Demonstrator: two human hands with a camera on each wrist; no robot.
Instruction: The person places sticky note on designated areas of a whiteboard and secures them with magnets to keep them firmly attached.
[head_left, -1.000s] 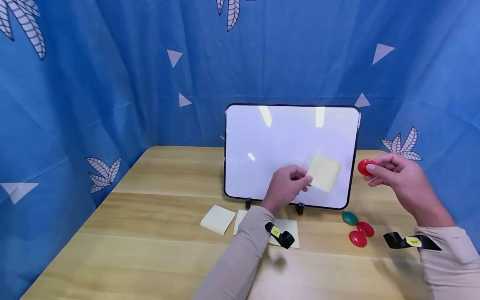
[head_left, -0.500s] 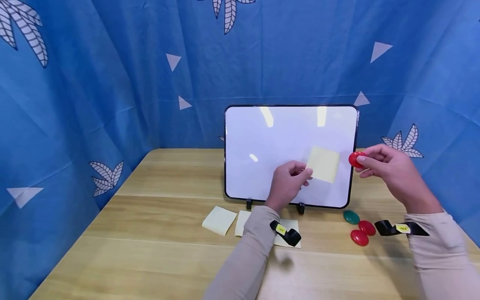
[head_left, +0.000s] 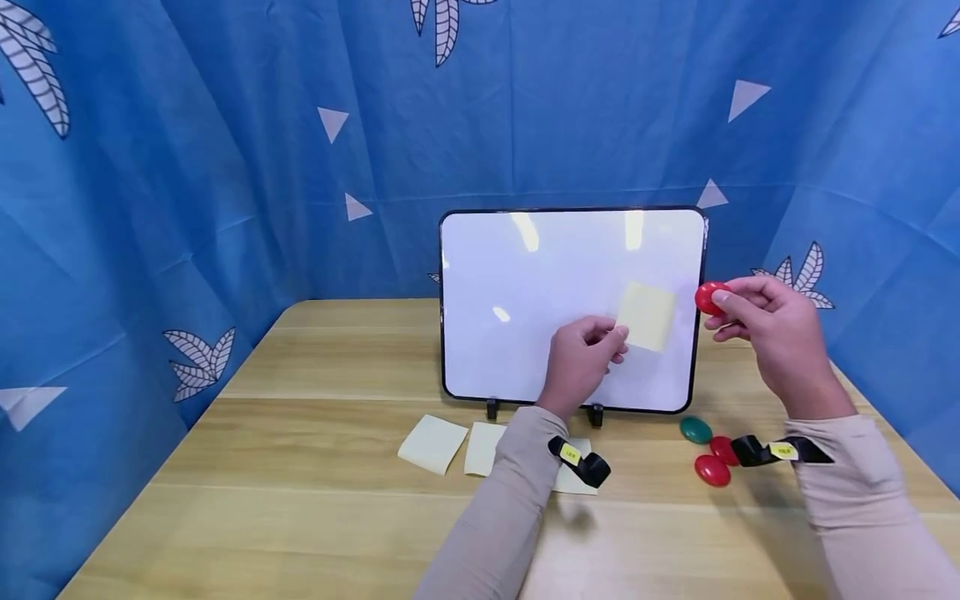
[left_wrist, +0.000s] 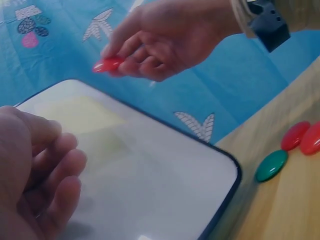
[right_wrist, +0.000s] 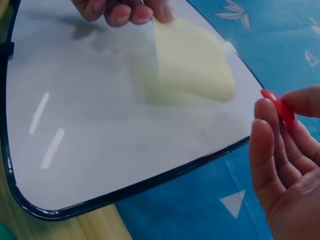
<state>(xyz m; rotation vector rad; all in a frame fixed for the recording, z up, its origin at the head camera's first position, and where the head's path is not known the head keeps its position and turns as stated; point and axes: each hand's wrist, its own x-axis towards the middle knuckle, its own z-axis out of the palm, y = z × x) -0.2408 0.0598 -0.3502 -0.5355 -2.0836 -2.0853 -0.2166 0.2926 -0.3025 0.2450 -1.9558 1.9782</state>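
In the head view my left hand [head_left: 581,360] pinches a pale yellow sticky note [head_left: 647,317] by its lower left edge, in front of the whiteboard [head_left: 525,275]. The right wrist view shows the note [right_wrist: 195,60] standing a little off the board, its shadow or reflection behind it. Thumb and fingers of my right hand [head_left: 780,337] pinch a round red magnet [head_left: 709,297] just beyond the board's right edge. Seen from the left wrist, the red magnet [left_wrist: 108,65] is above the board's rim, apart from the note.
Two red magnets [head_left: 712,470] and a green one [head_left: 696,430] lie on the wooden table [head_left: 300,517] right of the board. More sticky notes [head_left: 432,443] lie in front, partly hidden by my left sleeve. Small black feet [head_left: 596,416] support the board. A blue curtain [head_left: 585,100] hangs behind.
My left hand has raised the sticky note slightly up the board. My right hand has moved up and left with the red magnet, closer to the board's edge.
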